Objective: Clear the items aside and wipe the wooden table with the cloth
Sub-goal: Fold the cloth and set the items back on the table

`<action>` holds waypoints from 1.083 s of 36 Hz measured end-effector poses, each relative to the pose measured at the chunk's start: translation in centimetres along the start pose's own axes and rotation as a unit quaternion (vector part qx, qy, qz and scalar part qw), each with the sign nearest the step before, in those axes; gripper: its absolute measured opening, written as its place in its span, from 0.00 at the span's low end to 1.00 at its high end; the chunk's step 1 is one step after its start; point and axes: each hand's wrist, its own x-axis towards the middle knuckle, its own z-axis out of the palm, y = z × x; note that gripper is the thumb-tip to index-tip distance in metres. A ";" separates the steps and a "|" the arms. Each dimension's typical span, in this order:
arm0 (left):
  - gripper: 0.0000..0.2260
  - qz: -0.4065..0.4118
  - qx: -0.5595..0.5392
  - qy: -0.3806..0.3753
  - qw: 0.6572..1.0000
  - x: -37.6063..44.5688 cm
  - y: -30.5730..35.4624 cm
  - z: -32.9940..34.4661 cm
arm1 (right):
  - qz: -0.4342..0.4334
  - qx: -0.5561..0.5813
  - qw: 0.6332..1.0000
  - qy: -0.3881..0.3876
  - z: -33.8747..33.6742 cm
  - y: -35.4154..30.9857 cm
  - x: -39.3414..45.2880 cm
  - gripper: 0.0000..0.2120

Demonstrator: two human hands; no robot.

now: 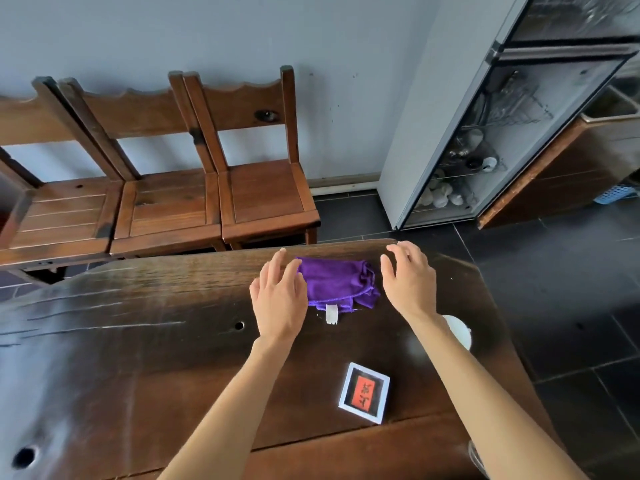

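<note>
A folded purple cloth (337,282) with a white tag lies near the far edge of the dark wooden table (138,341). My left hand (280,299) rests flat beside the cloth's left edge, fingers spread, touching or just over it. My right hand (408,278) hovers open just right of the cloth, fingers apart, holding nothing. A small white-framed box with a red label (364,392) lies on the table nearer to me. A white rounded object (459,332) sits by the right edge, partly hidden by my right forearm.
Three wooden chairs (162,202) stand in a row against the wall beyond the table. A tall glass-door cabinet (485,140) with dishes stands at the right. Dark tiled floor lies to the right of the table. A glass rim (476,457) shows at the lower right.
</note>
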 end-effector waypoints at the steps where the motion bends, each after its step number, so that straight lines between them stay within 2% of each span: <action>1: 0.14 0.028 0.025 0.013 0.999 -1.0 0.5 -0.9 | -0.023 -0.033 0.999 0.020 -0.9 -0.6 -1.1 0.15; 6: 0.21 0.074 0.094 0.036 0.992 -6.0 3.0 -6.3 | -0.090 -0.115 0.988 0.042 -5.8 -3.8 -6.8 0.24; 13: 0.25 0.084 0.121 0.035 0.988 -14.0 3.9 -12.6 | -0.123 -0.132 0.983 0.025 -11.5 -6.7 -15.5 0.30; 25: 0.25 0.120 0.133 0.040 0.983 -26.4 2.4 -18.6 | -0.117 -0.123 0.985 -0.011 -15.9 -9.8 -29.2 0.32; 39: 0.25 0.137 0.117 -0.005 0.984 -37.0 -1.1 -19.9 | -0.059 -0.151 0.987 -0.017 -15.1 -9.8 -41.7 0.33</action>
